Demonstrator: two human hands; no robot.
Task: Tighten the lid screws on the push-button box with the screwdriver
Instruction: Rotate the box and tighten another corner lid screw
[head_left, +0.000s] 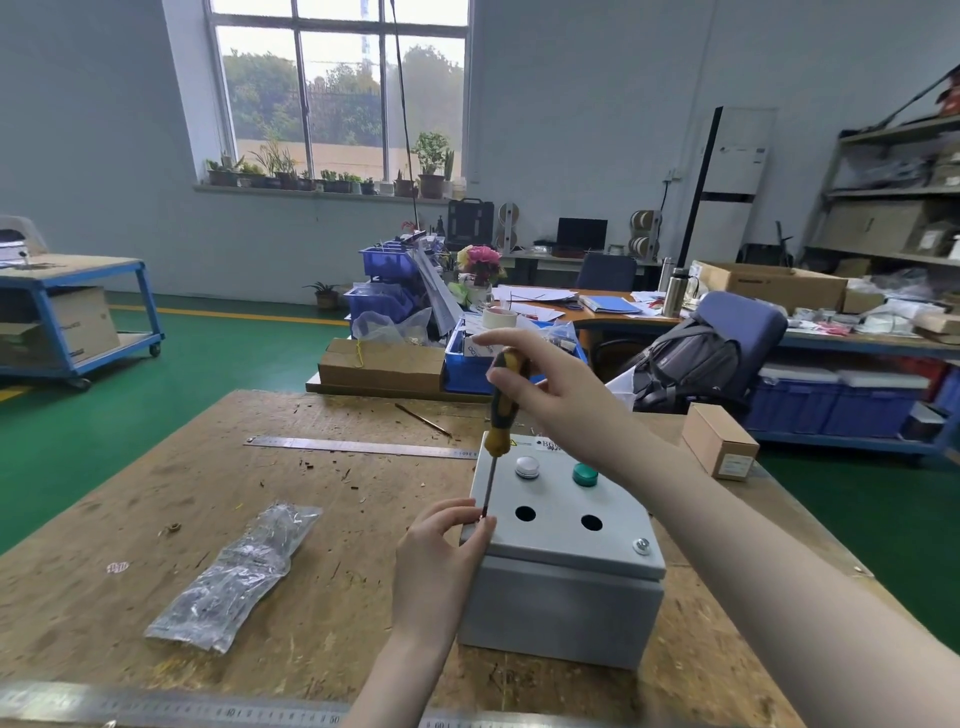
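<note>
A grey push-button box (561, 603) stands on the wooden workbench (311, 519). Its lid carries a white button (525, 466), a green button (585, 474) and two empty round holes. My right hand (545, 384) grips the yellow-and-black handle of a screwdriver (503, 410), which stands nearly upright over the lid's near-left corner. My left hand (441, 551) pinches the screwdriver's shaft at its tip, hiding the screw there. A screw head (642, 545) shows at the lid's near-right corner.
A clear plastic bag (239, 571) of parts lies left of the box. One steel ruler (358, 446) lies behind it, another (171, 709) runs along the near edge. A small cardboard box (719, 441) sits at the right. Cartons and blue bins stand beyond the bench.
</note>
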